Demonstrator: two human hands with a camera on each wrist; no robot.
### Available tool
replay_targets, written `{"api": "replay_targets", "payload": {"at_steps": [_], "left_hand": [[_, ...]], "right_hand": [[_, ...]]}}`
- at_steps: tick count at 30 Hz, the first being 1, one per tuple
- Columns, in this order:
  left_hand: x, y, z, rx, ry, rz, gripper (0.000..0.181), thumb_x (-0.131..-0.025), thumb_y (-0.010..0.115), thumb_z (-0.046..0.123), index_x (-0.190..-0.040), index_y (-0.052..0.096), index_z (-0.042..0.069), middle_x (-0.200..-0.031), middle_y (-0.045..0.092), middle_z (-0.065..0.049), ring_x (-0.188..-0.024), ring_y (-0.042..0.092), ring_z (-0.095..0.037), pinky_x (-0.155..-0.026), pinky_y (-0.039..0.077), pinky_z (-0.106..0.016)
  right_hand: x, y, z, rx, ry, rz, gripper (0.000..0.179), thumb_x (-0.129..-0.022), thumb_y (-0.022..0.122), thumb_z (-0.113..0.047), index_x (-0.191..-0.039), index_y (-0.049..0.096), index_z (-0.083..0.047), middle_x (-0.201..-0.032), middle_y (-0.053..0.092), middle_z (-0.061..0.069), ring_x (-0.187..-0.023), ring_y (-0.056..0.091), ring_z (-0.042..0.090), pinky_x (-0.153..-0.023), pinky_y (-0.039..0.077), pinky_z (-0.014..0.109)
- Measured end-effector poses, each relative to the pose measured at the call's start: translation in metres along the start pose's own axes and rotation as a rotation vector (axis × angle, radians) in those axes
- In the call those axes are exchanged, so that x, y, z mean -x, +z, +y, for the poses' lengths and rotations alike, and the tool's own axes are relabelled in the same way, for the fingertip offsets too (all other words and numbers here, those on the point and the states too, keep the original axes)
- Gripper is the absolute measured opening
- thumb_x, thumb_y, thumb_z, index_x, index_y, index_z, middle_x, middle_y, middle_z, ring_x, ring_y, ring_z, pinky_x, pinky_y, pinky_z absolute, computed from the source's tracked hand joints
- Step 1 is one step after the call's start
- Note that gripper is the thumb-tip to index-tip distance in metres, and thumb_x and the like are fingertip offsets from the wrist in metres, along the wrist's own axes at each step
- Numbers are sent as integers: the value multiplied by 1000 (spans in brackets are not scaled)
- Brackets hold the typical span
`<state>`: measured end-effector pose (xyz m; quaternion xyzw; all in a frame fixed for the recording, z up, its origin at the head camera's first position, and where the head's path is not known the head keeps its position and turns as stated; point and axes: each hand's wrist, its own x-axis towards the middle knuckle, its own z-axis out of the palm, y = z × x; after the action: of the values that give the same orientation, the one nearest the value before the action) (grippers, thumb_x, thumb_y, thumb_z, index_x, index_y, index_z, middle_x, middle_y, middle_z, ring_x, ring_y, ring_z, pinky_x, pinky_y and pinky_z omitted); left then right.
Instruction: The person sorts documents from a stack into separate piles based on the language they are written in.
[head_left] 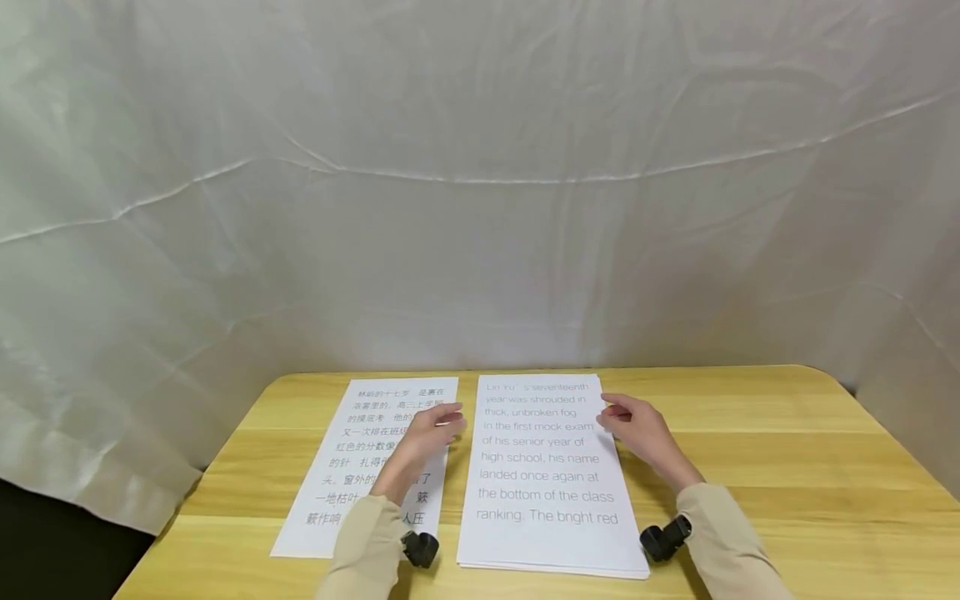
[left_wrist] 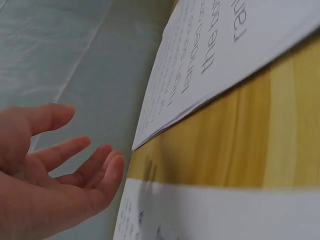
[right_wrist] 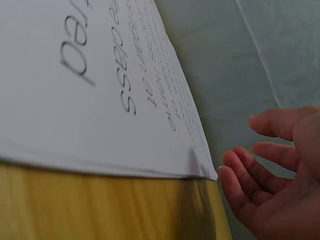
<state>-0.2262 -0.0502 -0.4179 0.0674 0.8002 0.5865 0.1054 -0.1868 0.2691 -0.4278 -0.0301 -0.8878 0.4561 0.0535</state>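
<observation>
A stack of white sheets [head_left: 551, 546] printed with large English text lies on the wooden table, its edges slightly fanned at the near side. To its left is a white sheet [head_left: 315, 500] covered in Chinese characters. My left hand [head_left: 429, 433] hovers over the right part of the Chinese sheet, its fingers loosely bent and holding nothing. Above the right edge of the English stack is my right hand [head_left: 637, 427], its fingers relaxed and bent toward the page. Both wrist views show thumb and fingers apart, with nothing between them.
The wooden table [head_left: 750, 433] has rounded far corners. Behind it hangs a pale creased cloth [head_left: 480, 250] reaching down to the table's far edge. A strip of bare wood [left_wrist: 215, 145] separates the two piles of paper. Each sleeved wrist carries a small black camera [head_left: 420, 550].
</observation>
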Motion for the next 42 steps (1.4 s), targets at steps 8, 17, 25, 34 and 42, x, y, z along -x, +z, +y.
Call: {"api": "replay_targets", "payload": {"at_steps": [8, 17, 25, 34, 42], "left_hand": [[-3, 12, -3, 43, -38, -4, 46, -95, 57, 10, -136, 47, -8, -124, 55, -22, -103, 59, -30, -89, 50, -39], [-9, 14, -12, 56, -65, -10, 45, -96, 56, 10, -136, 47, -10, -125, 55, -22, -108, 57, -30, -91, 49, -38], [-7, 16, -14, -33, -85, 7, 45, -94, 59, 12, -134, 51, -7, -119, 58, -17, -97, 58, -24, -85, 50, -37], [-7, 20, -12, -109, -97, -12, 30, -93, 61, 9, -118, 60, -6, -102, 57, -8, -88, 52, -19, -75, 46, -30], [-9, 25, -10, -153, -93, -12, 13, -93, 60, 8, -85, 59, -2, -82, 54, -7, -77, 48, -18, -70, 41, -30]], "right_hand": [[3, -1, 12, 20, 25, -19, 47, -92, 64, -13, -131, 51, 10, -105, 62, 17, -91, 55, 28, -75, 49, 34], [5, -4, 19, 37, 23, -32, 46, -91, 64, -10, -130, 51, 12, -98, 63, 15, -83, 59, 25, -75, 51, 35], [7, -9, 23, 34, 19, -55, 47, -91, 64, -10, -128, 51, 15, -96, 64, 13, -81, 62, 22, -80, 51, 40], [6, -8, 24, 88, 27, -110, 51, -90, 66, -13, -129, 51, 16, -102, 64, 13, -90, 56, 26, -83, 46, 41], [5, -2, 21, 146, 3, -124, 45, -88, 67, -10, -125, 57, 13, -95, 61, 9, -85, 52, 25, -77, 43, 39]]}}
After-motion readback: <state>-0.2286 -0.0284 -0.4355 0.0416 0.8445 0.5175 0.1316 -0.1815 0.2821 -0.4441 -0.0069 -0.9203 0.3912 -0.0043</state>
